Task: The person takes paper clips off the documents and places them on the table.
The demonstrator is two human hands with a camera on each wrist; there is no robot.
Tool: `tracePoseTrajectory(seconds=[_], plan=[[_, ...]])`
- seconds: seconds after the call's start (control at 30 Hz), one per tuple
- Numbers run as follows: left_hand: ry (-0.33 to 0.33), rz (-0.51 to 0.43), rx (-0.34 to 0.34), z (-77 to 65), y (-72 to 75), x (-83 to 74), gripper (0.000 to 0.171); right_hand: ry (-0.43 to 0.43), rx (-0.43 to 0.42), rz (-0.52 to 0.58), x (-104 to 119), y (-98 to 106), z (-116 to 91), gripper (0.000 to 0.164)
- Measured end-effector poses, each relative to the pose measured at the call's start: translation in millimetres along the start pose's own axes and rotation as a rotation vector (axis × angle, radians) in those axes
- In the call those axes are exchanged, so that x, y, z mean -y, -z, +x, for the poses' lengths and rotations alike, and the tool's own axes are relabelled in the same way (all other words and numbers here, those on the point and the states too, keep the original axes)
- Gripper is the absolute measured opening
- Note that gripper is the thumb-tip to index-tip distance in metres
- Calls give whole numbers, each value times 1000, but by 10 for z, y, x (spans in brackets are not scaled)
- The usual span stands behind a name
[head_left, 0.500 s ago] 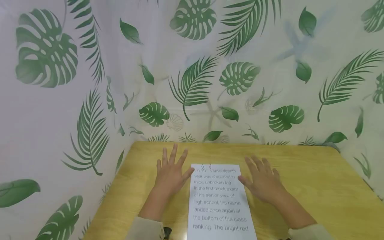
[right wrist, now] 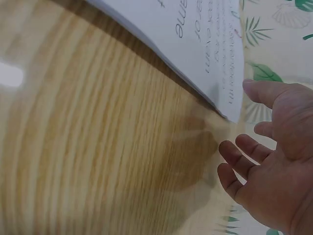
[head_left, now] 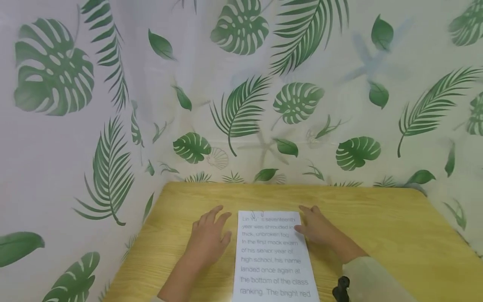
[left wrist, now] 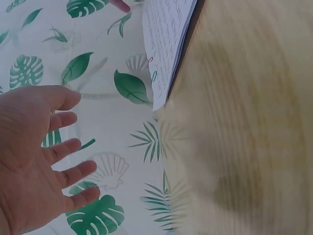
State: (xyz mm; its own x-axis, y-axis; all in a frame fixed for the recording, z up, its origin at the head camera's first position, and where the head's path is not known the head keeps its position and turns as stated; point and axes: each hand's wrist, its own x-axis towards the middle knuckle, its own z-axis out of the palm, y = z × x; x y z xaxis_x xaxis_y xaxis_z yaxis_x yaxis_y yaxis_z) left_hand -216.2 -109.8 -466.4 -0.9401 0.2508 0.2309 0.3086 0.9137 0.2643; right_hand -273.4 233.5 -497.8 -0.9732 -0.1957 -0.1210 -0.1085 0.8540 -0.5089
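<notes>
A stack of printed paper sheets (head_left: 273, 256) lies on the table, its large text facing me. Paper clips (left wrist: 153, 73) sit along its top edge, one reddish and one green in the left wrist view. My left hand (head_left: 207, 239) is just left of the stack, fingers spread and apart from it. On the other side, my right hand (head_left: 318, 226) hovers at the upper right corner of the sheets, thumb over the edge. In the right wrist view the right hand (right wrist: 274, 161) has its fingers loosely bent with nothing between them.
The yellow wood-grain table (head_left: 396, 239) extends to both sides of the paper. Behind it and along the left hangs a white leaf-patterned sheet (head_left: 241, 167). A small black object (head_left: 341, 289) is at the right sleeve.
My right hand has turned inward and moved left toward the paper's top right corner. The left hand has drawn slightly down and left, its fingers less spread. The head view has shifted slightly.
</notes>
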Motion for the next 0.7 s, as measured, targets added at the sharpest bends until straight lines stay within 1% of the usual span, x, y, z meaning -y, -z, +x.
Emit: tracePoseTrajectory(seconds=[0.07, 0.17, 0.3, 0.4, 0.47, 0.57, 0.7], plan=[[-35, 5, -2, -40, -6, -27, 44, -32, 20, 1, -27, -41, 68, 80], [-71, 10, -21, -94, -13, -55, 40, -72, 48, -35, -65, -113, 161, 86], [-61, -9, -24, -164, -24, -68, 39, -115, 45, -72, -95, -181, 259, 90], [-39, -32, -14, -212, -34, -44, 39, -127, 24, -55, -68, -199, 306, 88], [-25, -49, -4, -235, -46, -20, 39, -134, 17, -32, -37, -213, 318, 86], [-16, -72, -4, -261, -74, 16, 38, -138, 5, 36, 7, -237, 305, 86], [-13, -97, -21, -302, -129, 64, 35, -155, -6, 123, 13, -297, 260, 101]])
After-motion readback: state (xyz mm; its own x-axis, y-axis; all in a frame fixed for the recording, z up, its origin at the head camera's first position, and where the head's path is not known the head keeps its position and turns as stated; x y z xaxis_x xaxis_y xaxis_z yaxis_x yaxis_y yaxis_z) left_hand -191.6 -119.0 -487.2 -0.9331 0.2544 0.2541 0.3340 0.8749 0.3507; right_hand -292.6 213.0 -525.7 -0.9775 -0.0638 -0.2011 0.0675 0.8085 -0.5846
